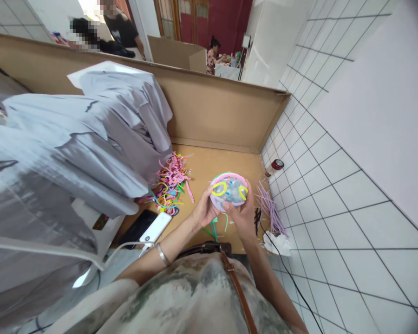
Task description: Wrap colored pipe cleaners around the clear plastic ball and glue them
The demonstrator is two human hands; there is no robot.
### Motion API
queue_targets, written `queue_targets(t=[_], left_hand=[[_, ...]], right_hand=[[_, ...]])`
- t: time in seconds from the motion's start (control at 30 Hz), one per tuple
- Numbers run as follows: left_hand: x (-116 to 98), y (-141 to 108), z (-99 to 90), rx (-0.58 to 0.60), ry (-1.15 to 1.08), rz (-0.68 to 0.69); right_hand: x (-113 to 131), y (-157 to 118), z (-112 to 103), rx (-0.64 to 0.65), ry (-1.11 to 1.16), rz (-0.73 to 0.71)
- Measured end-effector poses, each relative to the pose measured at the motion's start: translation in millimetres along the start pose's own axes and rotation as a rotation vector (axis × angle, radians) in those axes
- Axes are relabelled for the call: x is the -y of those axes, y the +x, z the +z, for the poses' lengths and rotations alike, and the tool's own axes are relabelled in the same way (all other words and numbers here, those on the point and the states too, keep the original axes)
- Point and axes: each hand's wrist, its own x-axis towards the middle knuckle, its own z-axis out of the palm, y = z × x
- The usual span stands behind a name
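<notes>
Between my two hands is a round, see-through craft piece point(232, 189) with a pink and lilac rim. Two yellow loops lie on its face, and small blue and red bits show in its clear middle. My left hand point(206, 206) grips its left edge. My right hand point(243, 214) is closed round its right and lower edge, thumb on the front. Under the hands, a few green strips point(214, 228) lie on the brown table point(205, 164). What touches the back of the piece is hidden.
Tangled pink, yellow and blue strips point(172, 181) lie to the left, near a white power bank point(155, 227) and a black phone point(139, 226). Lilac sticks point(271, 208), a jar point(275, 167) and crumpled tissue point(277, 243) are along the tiled wall. Grey cloth point(101, 125) drapes at left; people sit beyond the cardboard partition point(223, 109).
</notes>
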Motion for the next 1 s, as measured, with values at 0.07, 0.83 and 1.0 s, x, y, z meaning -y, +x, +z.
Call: queue_targets(t=[0.07,0.83,1.0], left_hand=[[0.9,-0.2,2.5,-0.011,-0.004,-0.016],[-6.1,3.0,13.4,-0.019,-0.006,0.086],[-2.5,3.9,13.6,-0.015,-0.008,0.058]], right_hand=[[3.1,-0.1,0.1,-0.004,-0.009,-0.004],[-130.7,-35.2,-30.8,0.884,-0.364,0.434],[-138.4,-32.6,-13.2,1.236,-0.483,0.372]])
